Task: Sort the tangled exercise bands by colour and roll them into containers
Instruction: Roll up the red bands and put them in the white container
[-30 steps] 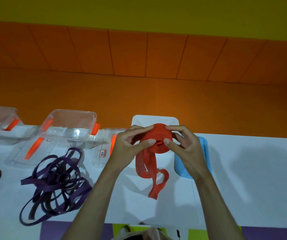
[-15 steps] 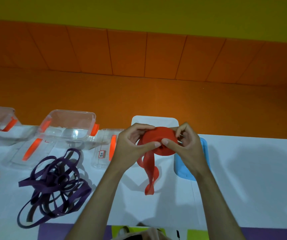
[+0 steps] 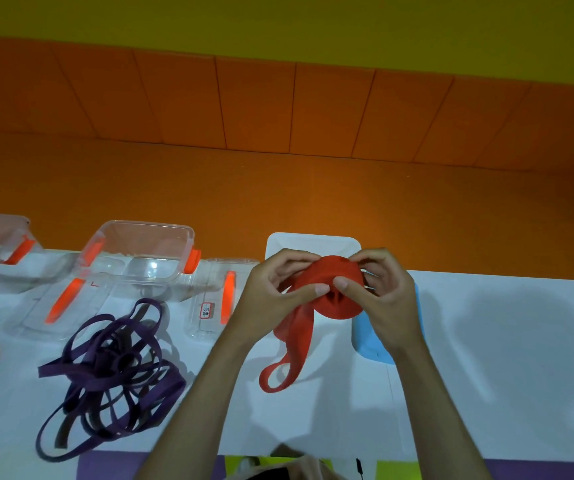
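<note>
Both hands, left hand point(image 3: 271, 289) and right hand point(image 3: 384, 296), are pinching the red band point(image 3: 327, 289) roll between closed fingertips, its loose tail dangling below, seemingly needing more winding.

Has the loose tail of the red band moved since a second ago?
Yes. The red band's tail now hangs in a different loop against the white table, while the purple bands lie unchanged.
</note>
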`<state>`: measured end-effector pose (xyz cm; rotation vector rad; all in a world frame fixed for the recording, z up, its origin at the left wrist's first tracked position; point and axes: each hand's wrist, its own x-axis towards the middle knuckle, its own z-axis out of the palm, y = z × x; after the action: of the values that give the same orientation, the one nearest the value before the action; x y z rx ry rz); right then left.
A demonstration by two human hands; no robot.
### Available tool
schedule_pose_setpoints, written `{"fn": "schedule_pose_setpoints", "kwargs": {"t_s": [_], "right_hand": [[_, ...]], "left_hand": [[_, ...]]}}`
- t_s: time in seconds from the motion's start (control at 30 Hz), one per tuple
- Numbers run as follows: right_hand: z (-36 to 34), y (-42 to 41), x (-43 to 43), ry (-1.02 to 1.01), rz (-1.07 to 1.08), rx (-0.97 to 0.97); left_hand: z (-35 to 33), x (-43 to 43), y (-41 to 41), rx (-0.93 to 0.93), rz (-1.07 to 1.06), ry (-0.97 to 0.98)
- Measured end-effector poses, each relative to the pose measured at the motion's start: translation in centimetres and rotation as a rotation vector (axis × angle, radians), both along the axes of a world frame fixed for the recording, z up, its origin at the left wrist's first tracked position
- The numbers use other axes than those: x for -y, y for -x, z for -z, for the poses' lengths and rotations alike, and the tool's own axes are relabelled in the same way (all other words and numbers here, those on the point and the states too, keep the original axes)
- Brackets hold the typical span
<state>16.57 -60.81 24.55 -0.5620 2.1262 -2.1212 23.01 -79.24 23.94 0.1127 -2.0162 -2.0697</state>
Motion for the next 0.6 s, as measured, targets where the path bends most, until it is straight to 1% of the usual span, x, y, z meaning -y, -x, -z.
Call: {"fn": "schedule_pose_setpoints", "kwargs": {"t_s": [0.13,0.23,0.33,0.47,0.6], "right_hand": [[0.4,-0.2,0.8,0.035,-0.031,0.027],[0.6,0.2,1.1,0.033,-0.072,0.041],[0.1,0.7,1.1,0.049,-0.009,0.016],[0.5,0.7,2.0,0.123,0.061,0.021],[1.3,0.9,2.1,0.065,-0.014,0.062]], "left_hand": [[0.0,0.9,-0.2,-0.015,0.037,-0.03],[-0.1,0.9,0.0,-0.028,0.021,0.012],[0.1,0.3,0.2,-0.022,-0.004,0.007],[0.3,1.2,0.5,-0.038,0.045,0.009],[0.2,2.0,1.0,-0.049,0.021,-0.022]]}}
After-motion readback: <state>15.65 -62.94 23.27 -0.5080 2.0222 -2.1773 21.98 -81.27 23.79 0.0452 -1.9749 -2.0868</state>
